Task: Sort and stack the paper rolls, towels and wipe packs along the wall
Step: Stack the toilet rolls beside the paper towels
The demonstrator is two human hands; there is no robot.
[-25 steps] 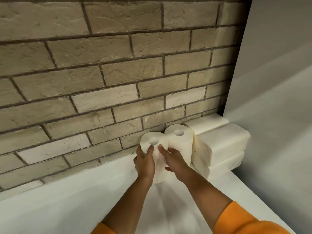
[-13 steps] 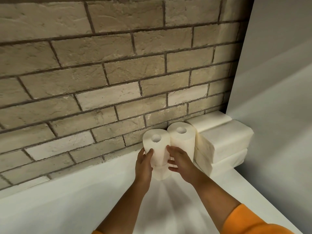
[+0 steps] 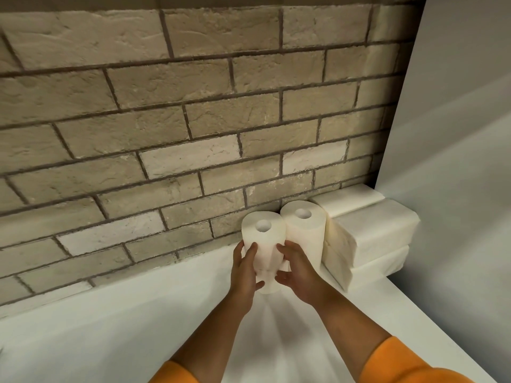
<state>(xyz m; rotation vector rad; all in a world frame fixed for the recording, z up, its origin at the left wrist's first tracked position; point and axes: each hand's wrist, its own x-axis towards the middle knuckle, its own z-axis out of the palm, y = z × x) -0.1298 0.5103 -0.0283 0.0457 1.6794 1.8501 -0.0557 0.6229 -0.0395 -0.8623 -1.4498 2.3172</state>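
Observation:
A white paper roll (image 3: pixel 264 239) stands upright on the white surface, close to the brick wall. My left hand (image 3: pixel 246 268) holds its left side and my right hand (image 3: pixel 297 269) holds its right side, fingers curved round it. A second upright paper roll (image 3: pixel 304 230) stands just to its right, touching it. Further right, stacked white towel packs (image 3: pixel 373 239) fill the corner against the wall, with another pack (image 3: pixel 348 199) behind them.
The brick wall (image 3: pixel 193 134) runs along the back of the white surface (image 3: pixel 110 327). A plain grey wall (image 3: pixel 456 161) closes the right side. The surface's right edge drops off near the lower right.
Both hands have pushed the held roll a little further back toward the wall, beside the second roll. The hands sit lower on the roll than before.

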